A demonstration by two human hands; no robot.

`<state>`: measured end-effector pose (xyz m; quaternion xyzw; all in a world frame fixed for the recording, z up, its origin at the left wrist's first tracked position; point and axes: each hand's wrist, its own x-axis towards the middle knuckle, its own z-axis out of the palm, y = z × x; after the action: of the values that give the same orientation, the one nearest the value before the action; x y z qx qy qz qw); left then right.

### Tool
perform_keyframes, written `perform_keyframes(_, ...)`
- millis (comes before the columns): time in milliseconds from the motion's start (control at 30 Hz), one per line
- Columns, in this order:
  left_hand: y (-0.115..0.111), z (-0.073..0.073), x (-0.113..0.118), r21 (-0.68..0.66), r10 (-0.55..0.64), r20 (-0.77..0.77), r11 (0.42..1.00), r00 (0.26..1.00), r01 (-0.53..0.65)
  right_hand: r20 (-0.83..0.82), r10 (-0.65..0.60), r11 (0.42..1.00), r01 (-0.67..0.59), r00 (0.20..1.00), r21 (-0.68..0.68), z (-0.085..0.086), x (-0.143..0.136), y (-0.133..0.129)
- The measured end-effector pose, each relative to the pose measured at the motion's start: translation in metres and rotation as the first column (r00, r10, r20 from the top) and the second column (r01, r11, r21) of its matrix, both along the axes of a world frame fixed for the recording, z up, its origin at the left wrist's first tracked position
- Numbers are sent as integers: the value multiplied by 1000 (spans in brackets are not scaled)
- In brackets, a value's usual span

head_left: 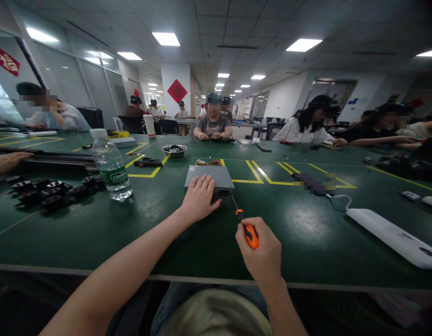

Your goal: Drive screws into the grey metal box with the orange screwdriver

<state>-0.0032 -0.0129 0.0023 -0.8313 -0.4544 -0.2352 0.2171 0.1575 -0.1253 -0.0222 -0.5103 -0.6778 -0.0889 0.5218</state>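
Note:
A grey metal box (221, 176) with a socket on its near side and coloured wires (211, 163) behind it lies on the green table (160, 242). My left hand (199, 198) rests on top of the box, palm down, fingers stretched forward over its left part. In my right hand (260, 247) is an orange and black screwdriver (251, 236), its fingers wrapped round the handle. The screwdriver's thin shaft points up and left, with the tip at the box's near right corner. Whether the tip touches a screw cannot be made out.
Left of the box stand a water bottle (113, 165) and black parts (51, 189). A metal bowl (174, 150) is behind. To the right lie a white power strip (394, 235) and a dark device (312, 183). Another person (214, 123) sits opposite; a person's hand (8, 163) shows at left.

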Motion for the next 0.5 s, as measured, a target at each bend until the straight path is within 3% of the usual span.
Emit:
perform_keyframes(200,3,-3,-10,19,-74,14,997,997,74,-17,104,993,-105,994,-51,4,1,-1)
perform_keyframes(400,4,-4,-10,28,-78,2,997,997,78,-216,2,970,-54,976,-236,1,1,-6)
perform_keyframes(500,5,-4,-10,30,-80,-6,996,997,80,-157,20,984,-47,987,-170,-2,2,-5)
